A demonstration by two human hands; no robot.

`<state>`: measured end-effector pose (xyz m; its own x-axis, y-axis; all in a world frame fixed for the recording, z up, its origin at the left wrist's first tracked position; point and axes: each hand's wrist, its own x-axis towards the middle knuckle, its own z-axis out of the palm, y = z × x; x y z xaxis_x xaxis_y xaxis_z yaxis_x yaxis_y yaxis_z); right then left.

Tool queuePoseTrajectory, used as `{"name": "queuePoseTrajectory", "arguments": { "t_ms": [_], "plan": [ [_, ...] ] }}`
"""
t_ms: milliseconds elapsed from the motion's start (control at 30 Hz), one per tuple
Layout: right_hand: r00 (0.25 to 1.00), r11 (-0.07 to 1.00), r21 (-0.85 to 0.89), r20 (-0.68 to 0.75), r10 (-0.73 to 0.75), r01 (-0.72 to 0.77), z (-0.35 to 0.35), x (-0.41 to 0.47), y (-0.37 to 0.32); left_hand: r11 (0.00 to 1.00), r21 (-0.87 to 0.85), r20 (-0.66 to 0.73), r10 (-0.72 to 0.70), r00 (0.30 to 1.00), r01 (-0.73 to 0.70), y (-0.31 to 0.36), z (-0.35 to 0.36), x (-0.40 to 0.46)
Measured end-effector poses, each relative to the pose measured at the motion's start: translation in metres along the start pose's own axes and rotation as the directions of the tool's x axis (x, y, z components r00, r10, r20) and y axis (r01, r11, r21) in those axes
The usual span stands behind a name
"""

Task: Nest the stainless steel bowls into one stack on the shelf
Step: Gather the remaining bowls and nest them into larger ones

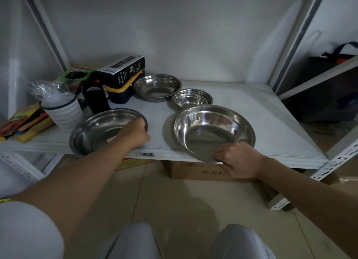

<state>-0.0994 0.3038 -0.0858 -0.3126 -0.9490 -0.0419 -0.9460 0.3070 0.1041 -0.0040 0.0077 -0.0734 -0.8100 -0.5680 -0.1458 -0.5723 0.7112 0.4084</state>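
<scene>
The left hand (135,132) gripped the left bowl (93,131) at its three o'clock rim; the right hand (238,160) pinched the largest bowl (213,131) at five o'clock on the shelf (261,123).

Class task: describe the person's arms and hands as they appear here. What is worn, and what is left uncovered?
Both forearms are bare to the wrist. The left hand and right hand have no gloves, and no rings, watch or bracelets show. A pale, plain short sleeve covers the left upper arm. The right arm's sleeve is out of frame.

Four steel bowls (213,131), two hands (235,159)
</scene>
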Motion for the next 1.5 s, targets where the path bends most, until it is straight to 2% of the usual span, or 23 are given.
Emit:
{"name": "queuePoseTrajectory", "arguments": {
  "t_ms": [167, 367, 500, 900, 1067, 1133, 1200, 1267, 1367, 1500],
  "plan": [
    [0.985, 0.985, 0.028, 0.007, 0.171, -0.171, -0.006, -0.008, 0.012, 0.997, 0.041, -0.029, 0.07, 0.997, -0.069, 0.024, 0.01, -0.001],
    [0.931, 0.933, 0.008, 0.06, 0.359, -0.36, -0.012, 0.0, 0.022, 0.985, 0.045, -0.007, 0.169, 0.986, -0.169, 0.059, 0.026, -0.003],
    [0.888, 0.889, -0.003, 0.048, 0.457, -0.457, -0.008, 0.009, 0.027, 0.976, 0.037, -0.002, 0.216, 0.976, -0.216, 0.076, 0.034, -0.002],
    [0.784, 0.773, 0.161, 0.009, 0.621, -0.614, 0.0, 0.033, 0.033, 0.947, -0.031, 0.042, 0.32, 0.947, -0.319, 0.105, 0.051, 0.012],
    [0.811, 0.803, 0.231, -0.084, 0.58, -0.55, 0.002, 0.055, 0.033, 0.947, -0.029, -0.13, 0.312, 0.941, -0.319, 0.098, 0.028, 0.047],
    [0.825, 0.824, 0.233, -0.121, 0.552, -0.517, 0.007, 0.065, 0.034, 0.954, 0.083, -0.244, 0.301, 0.922, -0.289, 0.083, 0.02, 0.07],
    [0.836, 0.838, 0.22, -0.131, 0.533, -0.5, 0.012, 0.069, 0.034, 0.96, 0.184, -0.29, 0.26, 0.921, -0.213, 0.068, 0.013, 0.093],
    [0.843, 0.848, 0.16, -0.119, 0.525, -0.506, 0.014, 0.068, 0.035, 0.952, 0.265, -0.256, 0.222, 0.941, -0.153, 0.058, 0.006, 0.111],
    [0.853, 0.858, 0.061, -0.093, 0.513, -0.51, 0.011, 0.066, 0.038, 0.919, 0.357, -0.109, 0.218, 0.97, -0.166, 0.056, -0.004, 0.13],
    [0.849, 0.852, 0.084, -0.079, 0.522, -0.516, 0.01, 0.066, 0.038, 0.876, 0.443, 0.085, 0.169, 0.982, -0.189, 0.063, -0.008, 0.138]
  ]
}}
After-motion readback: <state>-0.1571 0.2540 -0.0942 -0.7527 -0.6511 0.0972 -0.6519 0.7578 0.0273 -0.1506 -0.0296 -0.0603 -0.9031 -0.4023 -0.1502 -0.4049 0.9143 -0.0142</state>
